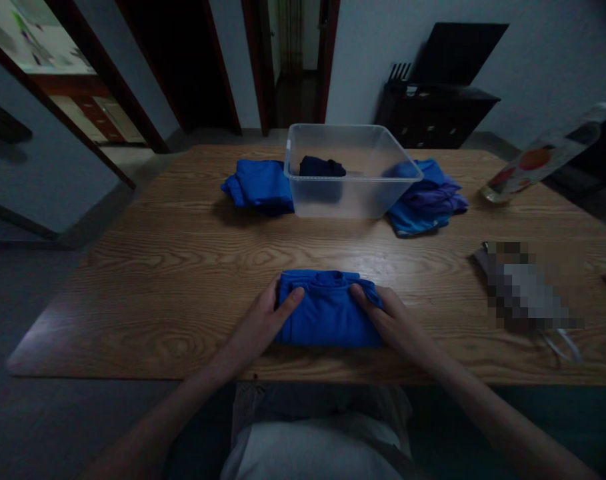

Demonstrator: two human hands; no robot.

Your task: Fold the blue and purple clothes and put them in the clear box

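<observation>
A folded blue garment (327, 320) lies near the front edge of the wooden table, its collar-like opening at the top. At its left side my left hand (270, 313) grips it, thumb on top and the other fingers hidden beneath or behind. My right hand (385, 310) holds the opposite side in the same way, thumb near the collar. Beyond the hands stands a clear plastic bin (343, 200) with a dark rolled cloth (323, 167) inside.
Left of the bin sits a blue folded cloth (260, 185); right of it, a crumpled blue and purple cloth (430, 197). A clear bottle (537, 160) stands at the far right. Nearer is a blurred-out item with a white strap (565, 343). The wooden table (183, 267) has a rounded left corner.
</observation>
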